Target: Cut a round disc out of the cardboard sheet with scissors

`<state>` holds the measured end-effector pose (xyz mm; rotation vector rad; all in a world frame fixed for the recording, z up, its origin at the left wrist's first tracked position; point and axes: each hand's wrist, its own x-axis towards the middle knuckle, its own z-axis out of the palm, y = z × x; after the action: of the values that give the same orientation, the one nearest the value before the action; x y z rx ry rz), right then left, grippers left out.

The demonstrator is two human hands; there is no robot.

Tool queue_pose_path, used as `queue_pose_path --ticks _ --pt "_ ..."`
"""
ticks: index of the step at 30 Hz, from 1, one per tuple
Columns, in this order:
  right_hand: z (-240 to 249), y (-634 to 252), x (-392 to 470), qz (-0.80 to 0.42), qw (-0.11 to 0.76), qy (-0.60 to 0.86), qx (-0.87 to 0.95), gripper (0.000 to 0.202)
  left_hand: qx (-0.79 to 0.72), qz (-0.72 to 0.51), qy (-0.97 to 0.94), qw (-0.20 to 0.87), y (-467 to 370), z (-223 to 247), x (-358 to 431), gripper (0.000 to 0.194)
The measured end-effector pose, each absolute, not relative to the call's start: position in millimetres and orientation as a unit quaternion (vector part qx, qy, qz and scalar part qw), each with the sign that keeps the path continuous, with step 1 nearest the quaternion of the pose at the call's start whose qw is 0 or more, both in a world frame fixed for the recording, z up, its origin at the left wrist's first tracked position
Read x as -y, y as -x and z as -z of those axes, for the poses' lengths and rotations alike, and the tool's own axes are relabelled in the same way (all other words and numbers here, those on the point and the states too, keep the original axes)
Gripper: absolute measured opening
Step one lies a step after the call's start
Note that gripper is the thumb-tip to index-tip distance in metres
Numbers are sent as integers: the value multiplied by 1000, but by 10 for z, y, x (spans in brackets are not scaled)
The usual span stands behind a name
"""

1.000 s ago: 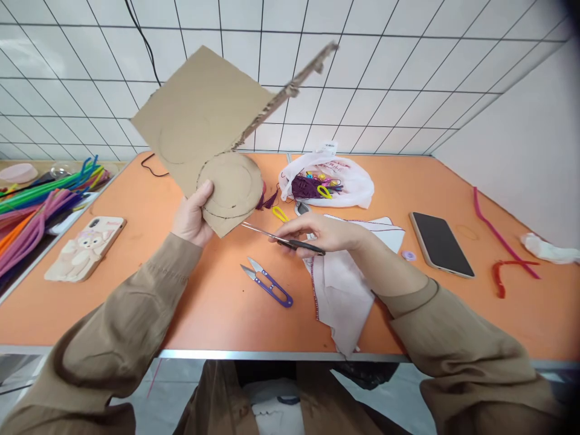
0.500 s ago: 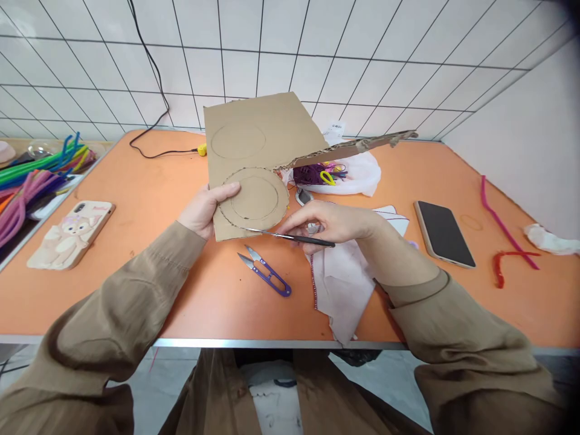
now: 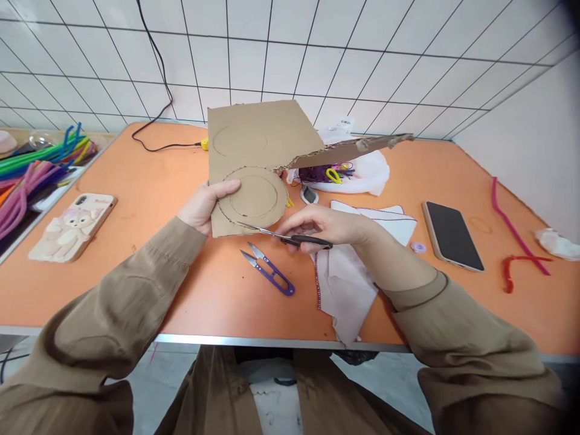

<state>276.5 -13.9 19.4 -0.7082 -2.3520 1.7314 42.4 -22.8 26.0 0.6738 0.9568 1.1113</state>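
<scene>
A brown cardboard sheet (image 3: 272, 130) with pencilled circles is raised above the orange table. My left hand (image 3: 203, 205) grips its left edge, thumb on top beside the lower circle (image 3: 254, 196), whose rim is partly cut. A bent strip of the cardboard sticks out to the right. My right hand (image 3: 317, 228) is closed round the handles of black scissors (image 3: 308, 241), their blades at the cut line below the lower circle. Purple thread snips (image 3: 272, 275) lie on the table just below the cardboard.
White cloth (image 3: 344, 284) with a stitched edge lies under my right forearm. A dark phone (image 3: 453, 235) and pipe cleaners (image 3: 514, 229) are at the right. A phone case (image 3: 75, 226) is at the left, a plastic bag of thread (image 3: 369, 172) behind.
The view has shifted slightly. The scissors have tilted, showing more of their handles, and their blades look a little farther apart. Both hands keep their holds.
</scene>
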Motion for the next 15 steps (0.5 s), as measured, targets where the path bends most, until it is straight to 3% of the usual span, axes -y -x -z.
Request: queue_pose_path --ticks 15 --pt "-102 -2721 133 -587 92 198 779 43 -447 -487 -299 688 -438 -250 249 28"
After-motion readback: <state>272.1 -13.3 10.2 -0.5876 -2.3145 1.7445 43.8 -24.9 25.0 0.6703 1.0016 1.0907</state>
